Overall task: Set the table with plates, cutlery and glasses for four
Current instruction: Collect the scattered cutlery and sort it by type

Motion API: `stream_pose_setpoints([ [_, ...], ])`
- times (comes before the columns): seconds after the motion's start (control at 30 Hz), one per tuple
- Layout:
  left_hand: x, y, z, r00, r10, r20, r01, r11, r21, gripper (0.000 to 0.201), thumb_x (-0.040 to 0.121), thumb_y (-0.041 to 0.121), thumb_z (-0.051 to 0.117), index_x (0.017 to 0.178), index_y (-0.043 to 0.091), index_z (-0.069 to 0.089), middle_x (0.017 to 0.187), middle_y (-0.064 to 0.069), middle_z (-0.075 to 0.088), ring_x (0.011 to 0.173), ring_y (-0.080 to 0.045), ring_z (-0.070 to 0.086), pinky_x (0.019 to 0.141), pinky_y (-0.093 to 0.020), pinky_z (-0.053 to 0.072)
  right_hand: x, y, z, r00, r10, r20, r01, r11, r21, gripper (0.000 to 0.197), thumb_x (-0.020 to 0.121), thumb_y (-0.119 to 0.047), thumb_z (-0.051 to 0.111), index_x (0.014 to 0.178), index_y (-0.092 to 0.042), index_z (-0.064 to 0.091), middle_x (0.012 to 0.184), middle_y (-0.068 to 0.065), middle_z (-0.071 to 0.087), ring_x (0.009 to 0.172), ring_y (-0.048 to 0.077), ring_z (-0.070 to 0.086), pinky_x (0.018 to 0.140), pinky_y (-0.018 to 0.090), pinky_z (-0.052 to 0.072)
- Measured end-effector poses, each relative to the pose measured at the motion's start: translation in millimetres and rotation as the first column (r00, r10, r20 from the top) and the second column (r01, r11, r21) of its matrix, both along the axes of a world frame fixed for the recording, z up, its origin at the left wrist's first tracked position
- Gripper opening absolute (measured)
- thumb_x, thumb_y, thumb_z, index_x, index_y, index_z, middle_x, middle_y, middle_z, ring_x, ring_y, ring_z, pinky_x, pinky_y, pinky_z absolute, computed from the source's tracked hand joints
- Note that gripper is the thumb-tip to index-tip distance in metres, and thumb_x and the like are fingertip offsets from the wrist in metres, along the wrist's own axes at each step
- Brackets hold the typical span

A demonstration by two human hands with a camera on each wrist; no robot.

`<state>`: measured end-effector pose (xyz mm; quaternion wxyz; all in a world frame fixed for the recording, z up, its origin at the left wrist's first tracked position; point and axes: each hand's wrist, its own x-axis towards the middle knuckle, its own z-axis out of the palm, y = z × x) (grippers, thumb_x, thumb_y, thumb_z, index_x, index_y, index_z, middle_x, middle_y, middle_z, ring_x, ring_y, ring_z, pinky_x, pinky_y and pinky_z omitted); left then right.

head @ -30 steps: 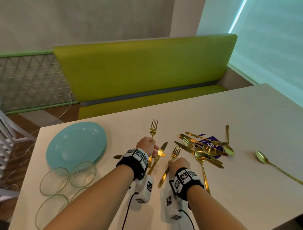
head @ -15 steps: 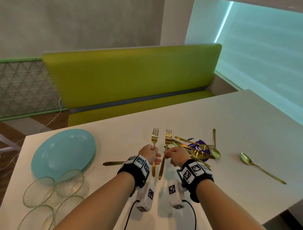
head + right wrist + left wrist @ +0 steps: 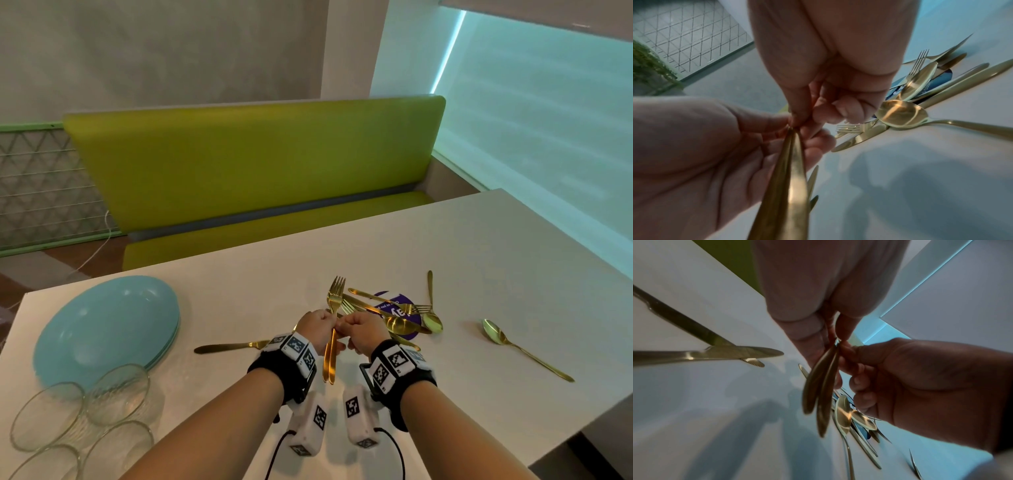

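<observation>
1. Left hand (image 3: 317, 329): fingers curled round the necks of two gold forks (image 3: 333, 322), held together above the table (image 3: 479, 246), tines pointing away, handles hanging toward the person.
2. Right hand (image 3: 363, 330): pinches the same forks at the neck, touching the left hand.
3. Cutlery pile (image 3: 394, 313): forks, knives and spoons crossed over a purple sticker (image 3: 399, 303), just right of the hands.
4. Spoon (image 3: 524, 349): lies alone, well right of the pile.
5. Knife (image 3: 229, 347): flat on the table, just left of the left wrist.
6. Plates (image 3: 106, 329): blue stack at the left edge.
7. Glasses (image 3: 82, 421): four, clustered nearer than the plates.
</observation>
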<state>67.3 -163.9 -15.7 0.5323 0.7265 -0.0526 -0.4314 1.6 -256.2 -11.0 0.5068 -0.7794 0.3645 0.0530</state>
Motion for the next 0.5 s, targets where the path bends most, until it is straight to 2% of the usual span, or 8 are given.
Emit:
stream_pose_setpoints([
  [0.13,-0.2,-5.3,-4.4,0.999,0.029,-0.030,-0.029,1.000,0.010,0.025,0.098,0.019,0.041,0.077,0.015,0.054,0.078,-0.012,0.065,0.056,-0.021,0.063,0.057,-0.030,0.054,-1.8,-7.4,-0.4,0.998,0.062,-0.017,-0.062,0.998,-0.032,0.022,0.093,-0.024,0.056,0.072,-0.027,0.061,0.072,-0.010,0.063,0.058,0.005,0.052,0.051,0.016,0.038],
  [0.23,-1.0,-13.4,-7.7,0.994,0.048,-0.095,-0.048,0.999,0.000,0.026,0.100,0.016,0.036,0.080,0.012,0.051,0.073,-0.009,0.061,0.052,-0.017,0.055,0.047,-0.023,0.045,-3.5,-22.2,4.6,0.997,0.067,-0.034,-0.068,0.997,-0.036,0.021,0.092,-0.022,0.058,0.072,-0.027,0.062,0.070,-0.010,0.063,0.057,0.004,0.050,0.050,0.014,0.038],
  [0.33,-0.8,-21.8,-7.4,0.988,0.094,-0.121,-0.094,0.996,0.007,0.027,0.100,0.014,0.033,0.080,0.009,0.050,0.069,-0.006,0.050,0.050,-0.014,0.041,0.046,-0.020,0.032,-6.9,-42.5,5.2,0.999,-0.013,-0.044,0.009,0.996,-0.088,0.021,0.090,-0.022,0.061,0.070,-0.027,0.063,0.072,-0.007,0.064,0.062,0.008,0.054,0.059,0.020,0.047],
  [0.4,-0.2,-26.3,-5.9,0.987,0.107,-0.117,-0.107,0.994,0.009,0.026,0.101,0.013,0.032,0.083,0.008,0.050,0.067,-0.004,0.046,0.049,-0.013,0.037,0.046,-0.021,0.029,-10.7,-55.3,2.8,0.996,-0.078,-0.052,0.073,0.992,-0.098,0.017,0.088,-0.024,0.063,0.071,-0.025,0.065,0.079,-0.003,0.068,0.073,0.013,0.062,0.069,0.026,0.054],
  [0.43,0.8,-28.0,-5.6,0.987,0.117,-0.109,-0.116,0.993,0.009,0.026,0.101,0.013,0.032,0.084,0.007,0.051,0.066,-0.004,0.045,0.049,-0.013,0.037,0.046,-0.021,0.029,-13.0,-60.8,1.9,0.994,-0.089,-0.070,0.079,0.988,-0.135,0.014,0.088,-0.025,0.063,0.074,-0.023,0.066,0.082,-0.003,0.068,0.077,0.013,0.063,0.068,0.025,0.054],
  [0.5,3.7,-31.2,-6.5,0.984,0.146,-0.100,-0.146,0.989,0.007,0.029,0.101,0.015,0.032,0.082,0.009,0.053,0.064,-0.002,0.044,0.049,-0.011,0.036,0.045,-0.021,0.029,-18.3,-71.4,0.3,0.987,-0.063,-0.145,0.018,0.956,-0.294,0.012,0.089,-0.025,0.060,0.078,-0.022,0.065,0.077,-0.007,0.063,0.073,0.010,0.057,0.057,0.017,0.043],
])
